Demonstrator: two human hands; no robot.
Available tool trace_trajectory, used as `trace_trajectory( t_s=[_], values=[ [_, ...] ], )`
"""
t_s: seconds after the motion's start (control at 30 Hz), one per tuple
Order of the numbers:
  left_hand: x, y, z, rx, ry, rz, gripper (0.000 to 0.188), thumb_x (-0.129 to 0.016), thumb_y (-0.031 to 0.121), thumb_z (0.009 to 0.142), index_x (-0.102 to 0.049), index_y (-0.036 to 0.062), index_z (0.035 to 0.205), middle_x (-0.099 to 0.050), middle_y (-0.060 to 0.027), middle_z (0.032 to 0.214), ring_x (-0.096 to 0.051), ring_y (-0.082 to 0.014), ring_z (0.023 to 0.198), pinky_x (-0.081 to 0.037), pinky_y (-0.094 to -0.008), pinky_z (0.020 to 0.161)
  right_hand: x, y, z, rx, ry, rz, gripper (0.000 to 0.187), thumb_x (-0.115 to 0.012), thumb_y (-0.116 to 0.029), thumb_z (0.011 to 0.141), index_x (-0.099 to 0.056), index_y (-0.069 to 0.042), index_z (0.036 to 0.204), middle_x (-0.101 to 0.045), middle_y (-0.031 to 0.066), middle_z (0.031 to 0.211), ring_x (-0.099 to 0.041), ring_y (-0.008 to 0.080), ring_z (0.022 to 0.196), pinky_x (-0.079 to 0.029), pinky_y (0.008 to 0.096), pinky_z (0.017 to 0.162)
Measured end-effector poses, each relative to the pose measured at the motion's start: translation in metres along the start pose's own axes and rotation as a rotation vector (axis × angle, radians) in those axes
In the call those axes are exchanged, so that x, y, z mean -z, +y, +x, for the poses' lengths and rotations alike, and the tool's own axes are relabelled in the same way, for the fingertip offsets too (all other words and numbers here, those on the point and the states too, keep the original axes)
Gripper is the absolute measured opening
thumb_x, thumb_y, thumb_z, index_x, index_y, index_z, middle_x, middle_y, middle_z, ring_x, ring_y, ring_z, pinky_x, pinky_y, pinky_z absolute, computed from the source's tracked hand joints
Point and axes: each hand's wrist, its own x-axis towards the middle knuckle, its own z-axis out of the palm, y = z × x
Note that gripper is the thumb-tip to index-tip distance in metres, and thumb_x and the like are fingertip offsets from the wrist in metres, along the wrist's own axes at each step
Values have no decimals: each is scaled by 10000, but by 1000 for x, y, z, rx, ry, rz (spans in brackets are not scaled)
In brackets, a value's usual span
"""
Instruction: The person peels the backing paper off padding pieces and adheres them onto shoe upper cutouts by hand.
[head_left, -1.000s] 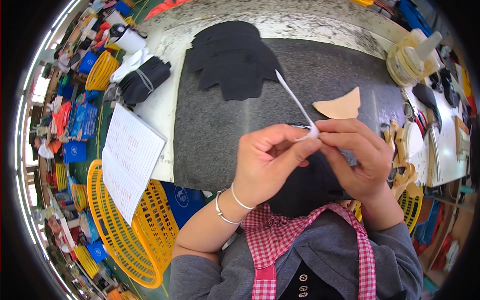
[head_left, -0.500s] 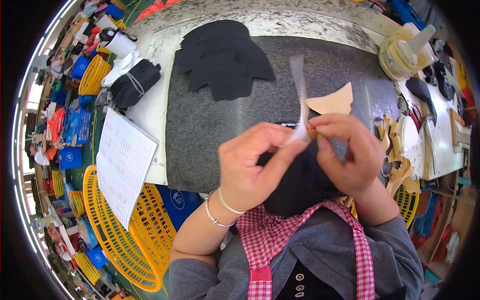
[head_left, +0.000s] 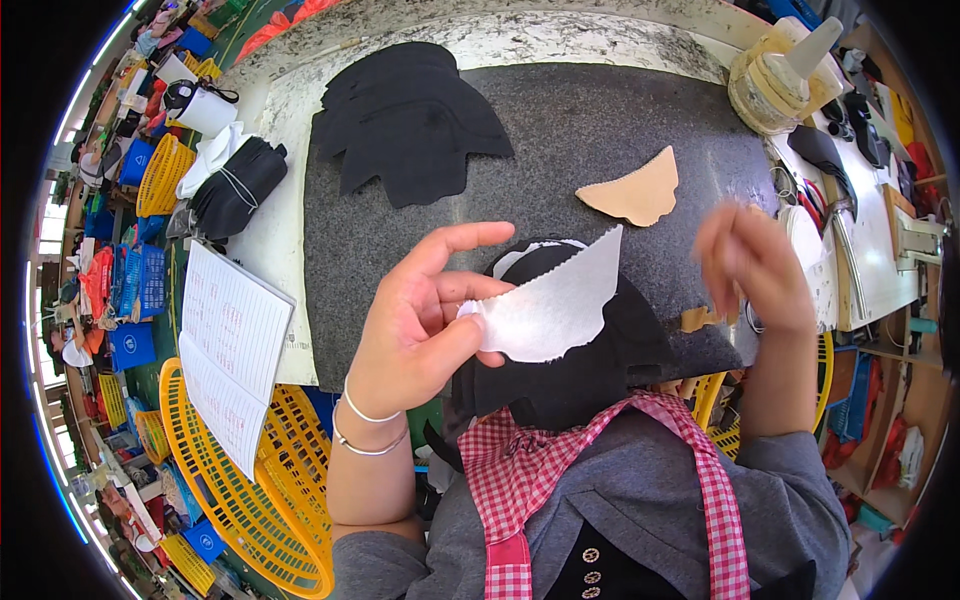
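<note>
Between the thumb and fingers of my left hand [head_left: 430, 310] is a white cut piece [head_left: 550, 305] with a zigzag upper edge. It hangs over dark pieces [head_left: 570, 385] at the slab's near edge. To the right, my right hand [head_left: 750, 260] is raised and smeared by motion, so its fingers are unclear. A small tan scrap [head_left: 697, 319] lies below it. Beyond my hands, a tan piece [head_left: 635, 192] with a similar zigzag edge rests on the dark slab [head_left: 560, 110]. A stack of black cut pieces [head_left: 410, 125] sits at the far left of the slab.
A crusted glue pot [head_left: 765, 95] with a pale handle or nozzle stands at the far right. On the left are a tied black bundle [head_left: 240, 185], a lined notebook [head_left: 235, 340] and a yellow basket [head_left: 290, 490]. Scissors [head_left: 812, 205] lie at the right edge.
My hands have moved apart, the right one away to the right. The white piece, seen edge-on before, now shows its broad face in my left hand. The whole view has shifted slightly.
</note>
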Motion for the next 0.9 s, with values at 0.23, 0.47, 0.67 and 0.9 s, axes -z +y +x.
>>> trace_trajectory(
  t_s=[0.23, 0.47, 0.67, 0.9],
  values=[
    [2, -20, 7, -1, -174, -211, 319, -627, 13, 829, -573, -44, 1139, -722, -223, 1024, -706, -158, 730, -569, -224, 580, -48, 17, 50, 794, 202, -1378, 349, -822, -103, 691, -651, -26, 985, -696, 90, 983, -702, 355, 921, -580, 398, 799],
    [8, -40, -1, -161, -105, -509, 347, -717, 204, 937, -640, -89, 1106, -648, -207, 1114, -712, -200, 847, -600, -228, 610, -63, 24, 54, -11, 396, -380, 249, -727, -205, 982, -580, -42, 863, -646, 11, 696, -609, 38, 598, -454, 195, 519],
    [-22, -52, -24, -78, 345, 263, 178, -801, 130, 901, -678, 4, 875, -727, -36, 733, -703, -114, 620, -539, -210, 571, -62, 37, 54, -315, 429, -475, 304, -748, -224, 960, -570, -44, 790, -617, 4, 610, -572, 41, 533, -418, 213, 475],
    [-27, -50, -11, -116, 392, 725, 205, -761, 152, 924, -636, 31, 814, -681, -88, 657, -695, -164, 567, -516, -282, 518, -60, 55, 57, -240, 478, -819, 319, -764, -213, 904, -573, -21, 737, -590, 84, 576, -591, 157, 517, -453, 321, 508]
  ],
)
